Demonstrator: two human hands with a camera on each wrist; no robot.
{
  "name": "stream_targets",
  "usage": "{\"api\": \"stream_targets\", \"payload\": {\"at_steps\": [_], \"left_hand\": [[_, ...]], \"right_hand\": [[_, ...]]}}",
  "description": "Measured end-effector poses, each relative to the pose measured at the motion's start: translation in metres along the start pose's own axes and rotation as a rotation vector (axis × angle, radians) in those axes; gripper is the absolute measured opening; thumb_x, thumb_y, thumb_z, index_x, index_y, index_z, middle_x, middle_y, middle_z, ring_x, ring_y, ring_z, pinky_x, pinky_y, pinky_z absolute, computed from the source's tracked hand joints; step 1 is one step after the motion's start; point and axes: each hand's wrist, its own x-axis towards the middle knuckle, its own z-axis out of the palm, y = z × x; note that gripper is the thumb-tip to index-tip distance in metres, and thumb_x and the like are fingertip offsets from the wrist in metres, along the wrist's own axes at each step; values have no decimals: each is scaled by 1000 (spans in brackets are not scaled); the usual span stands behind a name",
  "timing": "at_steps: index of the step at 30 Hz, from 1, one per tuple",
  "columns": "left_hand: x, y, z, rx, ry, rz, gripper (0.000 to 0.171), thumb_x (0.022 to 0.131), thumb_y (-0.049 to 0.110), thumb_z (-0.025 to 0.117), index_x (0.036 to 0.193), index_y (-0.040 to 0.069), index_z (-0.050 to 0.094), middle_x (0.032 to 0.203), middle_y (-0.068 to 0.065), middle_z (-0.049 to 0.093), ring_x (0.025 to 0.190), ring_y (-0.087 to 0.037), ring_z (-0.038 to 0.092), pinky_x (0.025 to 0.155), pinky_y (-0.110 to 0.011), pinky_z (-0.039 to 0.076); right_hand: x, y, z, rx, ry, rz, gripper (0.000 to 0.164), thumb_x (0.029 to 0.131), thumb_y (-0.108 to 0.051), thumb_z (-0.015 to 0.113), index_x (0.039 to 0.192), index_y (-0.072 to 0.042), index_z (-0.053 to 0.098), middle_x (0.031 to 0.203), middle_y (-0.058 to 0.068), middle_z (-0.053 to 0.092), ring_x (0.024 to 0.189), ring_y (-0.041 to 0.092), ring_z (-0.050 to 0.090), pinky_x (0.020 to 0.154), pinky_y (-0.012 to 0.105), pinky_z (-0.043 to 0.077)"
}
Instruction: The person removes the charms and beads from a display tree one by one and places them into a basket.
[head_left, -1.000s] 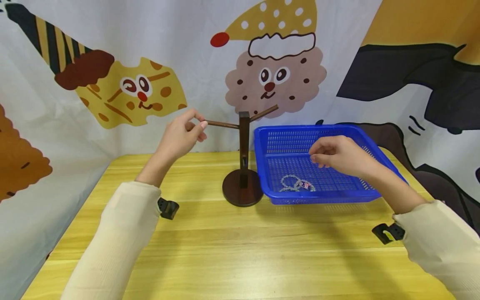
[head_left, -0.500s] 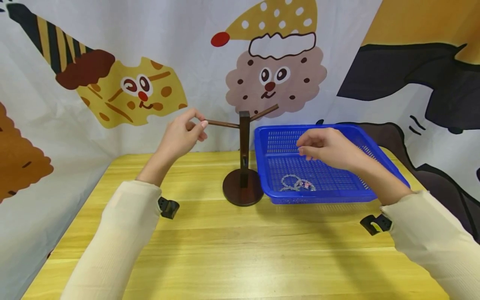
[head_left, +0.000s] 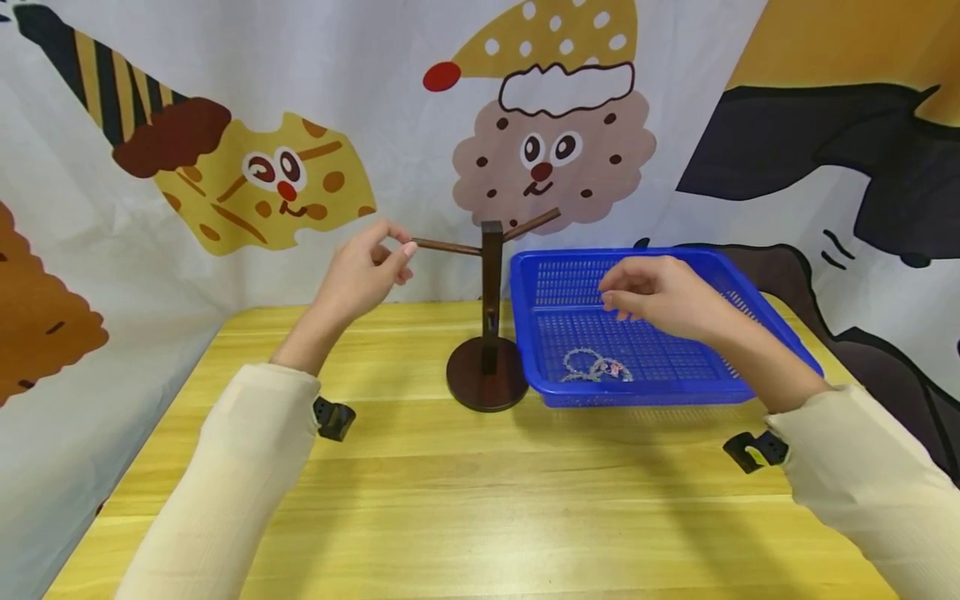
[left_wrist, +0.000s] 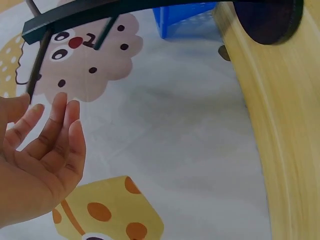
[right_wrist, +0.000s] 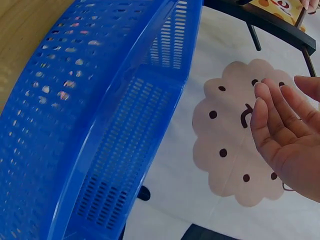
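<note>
A dark brown wooden stand (head_left: 491,292) with a round base and thin pegs slanting from its post stands upright mid-table. My left hand (head_left: 365,271) pinches the end of its left peg (head_left: 448,247) between thumb and forefinger. The left wrist view shows that hand (left_wrist: 47,155) at the tip of the peg (left_wrist: 39,67), other fingers spread loosely. Over the blue plastic basket (head_left: 528,333) hangs my right hand (head_left: 663,296), fingers loosely bent and holding nothing. Several clear beaded bracelets (head_left: 581,362), one with pink beads, lie in the basket's front left corner.
The basket is right beside the stand's base on a yellow wood-grain table (head_left: 480,500). Behind the table hangs a white cloth (head_left: 405,100) printed with cartoon food. Small black devices (head_left: 333,418) are strapped at both wrists.
My right hand has moved left over the basket, its fingers spreading a little, and then nearly stopped. The left hand stays at the end of the peg.
</note>
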Motion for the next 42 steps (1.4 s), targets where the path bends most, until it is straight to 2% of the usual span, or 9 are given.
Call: {"api": "stream_targets", "payload": {"at_steps": [6,10,13,16,19,23,29,35,42], "left_hand": [[-9,-16,-3,62,-35,2,37,97,36,42,116,5,51,90,-15,61,78,-27,56,66,-38,43],[-19,-30,-7,110,-88,-33,49,98,40,35,128,4,45,115,-21,55,103,-35,51,83,-49,41],[-27,-41,-10,161,-136,-49,58,98,43,30,137,0,34,134,-24,40,124,-39,35,97,-54,28],[-36,-51,-12,229,-162,-48,64,98,45,27,142,-2,23,143,-25,26,131,-41,21,102,-55,18],[-45,-59,-13,316,-165,-49,68,98,48,24,145,1,13,147,-25,13,134,-42,8,101,-61,7],[-59,-67,-11,436,-154,-62,72,95,55,22,147,7,6,149,-24,1,133,-43,-7,93,-69,-5],[-77,-74,-6,563,-145,-59,75,93,60,24,147,10,11,149,-23,-1,132,-44,-13,91,-69,-10],[-87,-73,-3,602,-185,-57,74,92,62,23,147,14,12,149,-21,-3,131,-41,-18,91,-68,-12],[-91,-70,-3,605,-212,-61,73,92,61,22,148,16,10,150,-19,-8,131,-39,-20,90,-67,-14]], "right_hand": [[-12,14,-3,-73,84,72,32,95,-30,50,112,-5,59,101,12,62,88,24,57,71,42,44],[-22,27,-3,-124,130,91,47,97,-38,42,125,-1,50,116,21,54,104,36,49,78,53,41],[-28,39,-3,-161,150,71,54,98,-37,40,133,3,40,131,28,41,119,46,36,88,62,30],[-36,51,-1,-232,176,78,58,97,-39,39,139,0,33,141,29,26,128,50,16,92,70,12],[-44,61,2,-306,182,103,59,97,-42,38,143,-6,28,145,27,17,131,50,4,89,74,2],[-51,71,6,-359,146,117,60,96,-44,39,145,-12,24,148,23,11,133,47,-2,90,72,-3],[-59,73,16,-442,74,129,64,94,-50,39,146,-18,21,149,21,8,133,46,-6,93,69,-7],[-65,69,22,-478,19,148,65,93,-53,39,146,-21,21,150,19,7,133,46,-6,93,69,-8],[-68,71,26,-473,-2,178,66,92,-55,38,147,-22,19,150,19,7,132,46,-8,91,70,-8]]}}
